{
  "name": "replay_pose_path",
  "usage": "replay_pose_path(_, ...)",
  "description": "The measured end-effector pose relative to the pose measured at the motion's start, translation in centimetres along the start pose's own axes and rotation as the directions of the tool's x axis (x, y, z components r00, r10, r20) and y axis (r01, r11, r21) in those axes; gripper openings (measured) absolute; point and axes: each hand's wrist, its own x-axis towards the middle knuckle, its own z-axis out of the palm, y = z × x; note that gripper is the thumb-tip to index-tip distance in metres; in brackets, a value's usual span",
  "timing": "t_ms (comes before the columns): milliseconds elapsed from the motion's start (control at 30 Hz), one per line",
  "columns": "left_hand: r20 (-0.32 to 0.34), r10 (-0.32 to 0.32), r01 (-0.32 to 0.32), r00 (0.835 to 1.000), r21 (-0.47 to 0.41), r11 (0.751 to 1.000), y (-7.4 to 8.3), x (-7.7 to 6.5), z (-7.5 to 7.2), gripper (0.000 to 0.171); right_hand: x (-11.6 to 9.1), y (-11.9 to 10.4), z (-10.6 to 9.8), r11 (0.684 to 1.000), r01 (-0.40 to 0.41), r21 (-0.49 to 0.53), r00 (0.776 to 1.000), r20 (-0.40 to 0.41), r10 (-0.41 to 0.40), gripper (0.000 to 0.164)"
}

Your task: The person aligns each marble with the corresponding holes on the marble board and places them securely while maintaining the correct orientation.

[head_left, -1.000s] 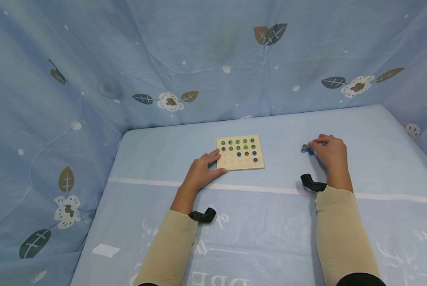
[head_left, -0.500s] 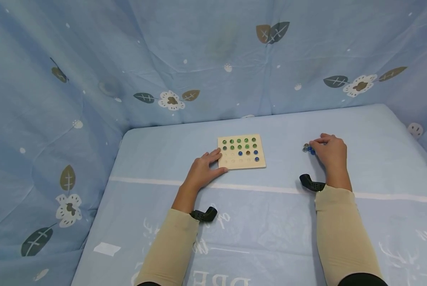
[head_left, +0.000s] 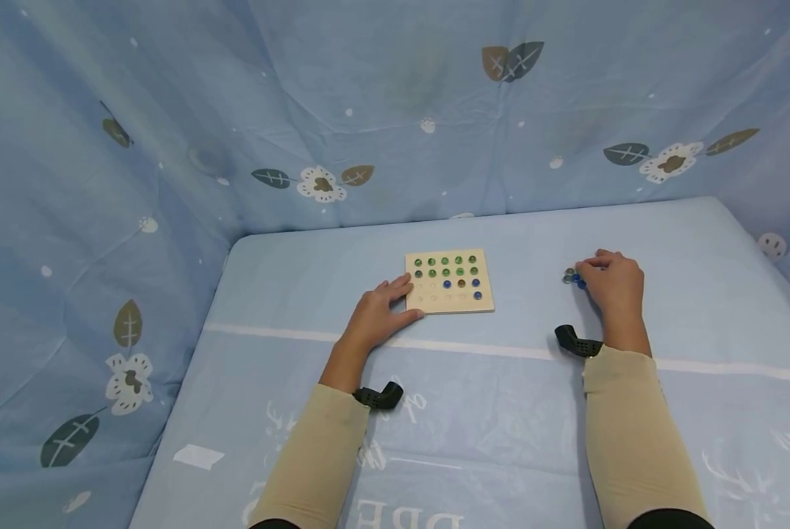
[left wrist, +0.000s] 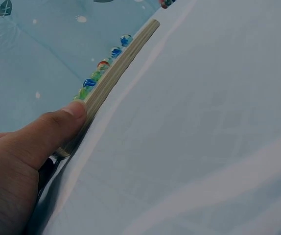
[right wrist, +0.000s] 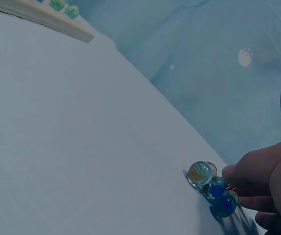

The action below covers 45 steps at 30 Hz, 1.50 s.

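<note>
A pale wooden board (head_left: 447, 303) with rows of round hollows lies mid-table. Green marbles (head_left: 444, 261) fill its two far rows; blue and brown ones sit in the nearer rows. My left hand (head_left: 376, 312) holds the board's near left corner, thumb (left wrist: 57, 128) against the front edge and fingers on the left side. To the right, my right hand (head_left: 613, 285) is at a small cluster of loose marbles (right wrist: 200, 173), where thumb and fingers seem to pinch a red-streaked marble (right wrist: 230, 187), mostly hidden by the hand. Blue marbles (right wrist: 224, 203) lie touching beside the fingertips.
A pale blue cloth (head_left: 500, 411) with a white stripe covers the table. Patterned fabric (head_left: 395, 147) rises behind the far edge and along the left. A white patch (head_left: 199, 456) lies at the front left. Black wrist cameras (head_left: 379, 396) jut inward from both sleeves.
The head view has shifted slightly, so everything sits a little farther right. My left hand stays at the board; the right fingers remain at the marbles, with fewer of them visible.
</note>
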Motion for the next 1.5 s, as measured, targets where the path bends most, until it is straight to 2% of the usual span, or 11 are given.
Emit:
replay_pose_path(200, 0.004, 0.003, -0.003, 1.000, -0.004, 1.000, -0.2, -0.1, -0.1, 0.070, -0.3, -0.7, 0.2, 0.998, -0.001, 0.070, 0.999, -0.051, 0.005, 0.046)
replay_pose_path(367, 0.010, -0.007, 0.008, 1.000, -0.008, 1.000, -0.2, -0.1, -0.2, 0.070, -0.8, -1.9, 0.6, 0.989, 0.032, 0.145, 0.993, -0.115, -0.015, 0.046)
replay_pose_path(467, 0.008, -0.012, 0.012, 1.000, -0.002, 1.000, -0.2, -0.1, -0.3, 0.070, -1.3, -3.3, 1.3, 0.979, 0.088, 0.186, 0.984, -0.170, -0.056, 0.045)
replay_pose_path(567, 0.012, -0.018, 0.018, 1.000, 0.001, 1.000, -0.2, -0.1, -0.3, 0.070, -2.2, -5.1, 2.3, 0.958, 0.185, 0.219, 0.962, -0.239, -0.131, 0.041)
replay_pose_path(700, 0.026, -0.024, 0.024, 0.999, -0.004, 1.000, -0.1, -0.1, -0.4, 0.070, -3.6, -7.8, 4.3, 0.927, 0.301, 0.224, 0.929, -0.290, -0.232, 0.034)
replay_pose_path(833, 0.025, -0.020, 0.020, 0.999, -0.011, 1.000, -0.1, -0.1, -0.3, 0.070, -4.9, -10.0, 6.5, 0.903, 0.375, 0.208, 0.908, -0.277, -0.314, 0.032)
replay_pose_path(967, 0.016, -0.010, 0.010, 1.000, -0.008, 1.000, -0.2, -0.1, -0.2, 0.070, -5.8, -11.0, 8.5, 0.873, 0.441, 0.208, 0.890, -0.229, -0.395, 0.028)
replay_pose_path(1167, 0.025, -0.014, 0.013, 1.000, 0.017, 1.000, -0.1, 0.2, -0.2, 0.070, -7.0, -11.7, 10.4, 0.832, 0.516, 0.206, 0.857, -0.148, -0.494, 0.024)
replay_pose_path(1500, 0.055, -0.046, 0.044, 0.997, 0.042, 0.998, 0.0, 0.2, -0.4, 0.071, -7.5, -12.0, 12.5, 0.791, 0.599, 0.125, 0.800, -0.059, -0.597, 0.021)
